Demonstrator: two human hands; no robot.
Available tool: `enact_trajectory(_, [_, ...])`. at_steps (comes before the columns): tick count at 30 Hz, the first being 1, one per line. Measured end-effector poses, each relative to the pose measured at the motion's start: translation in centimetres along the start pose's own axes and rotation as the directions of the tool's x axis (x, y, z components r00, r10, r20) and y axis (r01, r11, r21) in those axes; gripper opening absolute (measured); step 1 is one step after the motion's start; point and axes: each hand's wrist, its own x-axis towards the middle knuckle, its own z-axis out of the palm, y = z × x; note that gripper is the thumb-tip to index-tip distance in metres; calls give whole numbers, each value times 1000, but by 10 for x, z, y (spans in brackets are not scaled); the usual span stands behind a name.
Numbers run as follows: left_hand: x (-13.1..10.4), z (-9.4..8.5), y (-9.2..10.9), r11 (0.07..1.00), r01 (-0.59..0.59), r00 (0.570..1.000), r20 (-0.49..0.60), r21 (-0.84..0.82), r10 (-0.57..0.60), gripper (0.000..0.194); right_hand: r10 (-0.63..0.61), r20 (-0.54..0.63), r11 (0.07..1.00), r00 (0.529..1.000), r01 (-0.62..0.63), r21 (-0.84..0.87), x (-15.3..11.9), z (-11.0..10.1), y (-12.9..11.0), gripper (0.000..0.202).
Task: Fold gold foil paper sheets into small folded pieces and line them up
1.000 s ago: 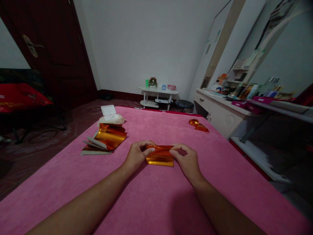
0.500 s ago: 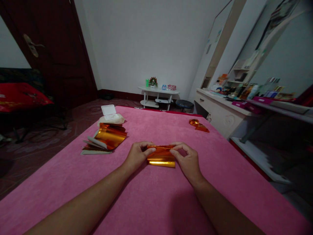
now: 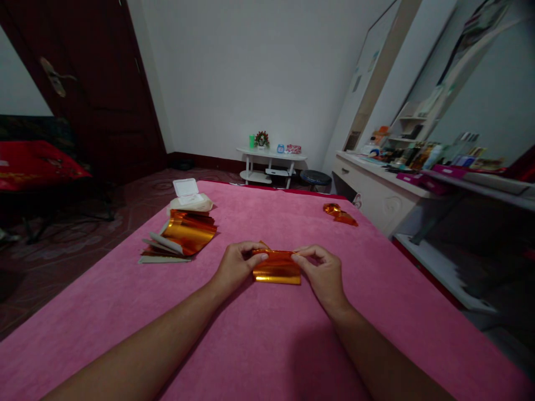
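A shiny orange-gold foil sheet (image 3: 276,269) lies over the pink cloth in front of me, with a fold along its far edge. My left hand (image 3: 239,264) pinches its left end between thumb and fingers. At the right end, my right hand (image 3: 322,269) pinches the same edge. A small pointed bit of foil sticks up beyond the edge near my left fingers. To the left lies a stack of gold foil sheets (image 3: 190,231) with grey backing. Two folded foil pieces (image 3: 339,214) rest at the far right of the cloth.
An open white box (image 3: 188,192) sits on a pale packet behind the foil stack. Beyond the pink-covered table (image 3: 259,340) stand a small white table (image 3: 271,155) and a dark round stool (image 3: 316,178). A cluttered dresser (image 3: 380,192) is on the right.
The far edge of the foil now looks folded flatter, and a pointed bit shows beyond it near my left fingers. My right hand has shifted very slightly to the right.
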Motion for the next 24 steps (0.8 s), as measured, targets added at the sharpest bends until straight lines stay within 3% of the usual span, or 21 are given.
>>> enact_trajectory(9, [2,-2,-1,999,-4,995,-97,44,9,36,83,-22,989,996,-80,124,1,-1,-2,17])
enact_trajectory(17, [1,-2,2,1000,-10,991,-135,-3,10,32,105,-40,984,994,-98,146,2,-2,4,19])
enact_trajectory(24, [4,-6,-8,999,13,988,-156,-33,-18,31,114,-50,983,992,-105,152,4,-3,6,21])
